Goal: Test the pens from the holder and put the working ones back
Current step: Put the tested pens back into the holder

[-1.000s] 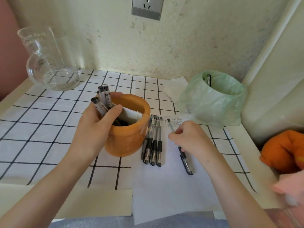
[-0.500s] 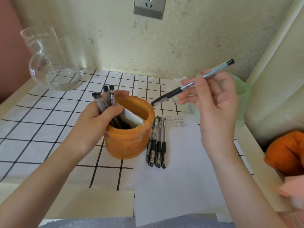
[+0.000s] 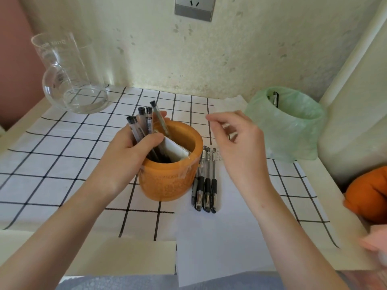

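Observation:
An orange pen holder (image 3: pixel 170 178) stands on the checked cloth, with a white paper divider inside. Several clear pens with black caps (image 3: pixel 144 124) stick up from its left half, and one more pen (image 3: pixel 160 120) leans inside it further back. My left hand (image 3: pixel 127 155) grips the holder's left rim, its thumb pressed against those pens. My right hand (image 3: pixel 236 141) hovers empty to the right of the holder, fingers loosely curled. Several pens (image 3: pixel 205 181) lie side by side on the white test paper (image 3: pixel 219 237) right of the holder.
A glass carafe (image 3: pixel 71 76) stands at the back left. A bin lined with a green bag (image 3: pixel 291 122) sits at the back right, a pen clip showing inside. An orange cloth object (image 3: pixel 368 195) lies at the right edge. A wall socket (image 3: pixel 194 7) is above.
My right hand lifted the pen off the paper, carried it over the holder and let it go inside. That hand is now empty. My left hand has stayed on the holder.

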